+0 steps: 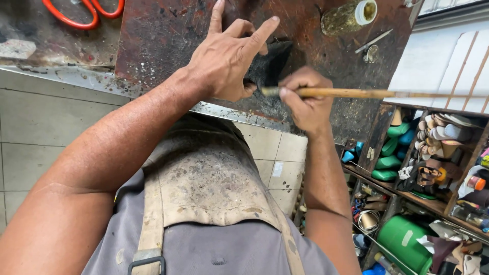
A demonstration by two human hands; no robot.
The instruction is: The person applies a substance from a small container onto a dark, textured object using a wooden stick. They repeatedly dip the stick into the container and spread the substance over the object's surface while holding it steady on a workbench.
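The left hand [226,63] presses down on a dark piece of material [269,63] lying on the stained, rust-brown worktop [163,35] — thumb and lower fingers on it, index and middle fingers lifted and spread. The piece shows just right of that hand, partly hidden under it. The right hand [305,99] is closed around a long wooden-handled brush [367,93], its bristle end touching the lower edge of the piece — between the two hands. A jar [349,16] stands farther back on the worktop; orange-handled scissors [84,12] lie well apart, upper left.

Brush tip [267,91] perhaps behind fingers
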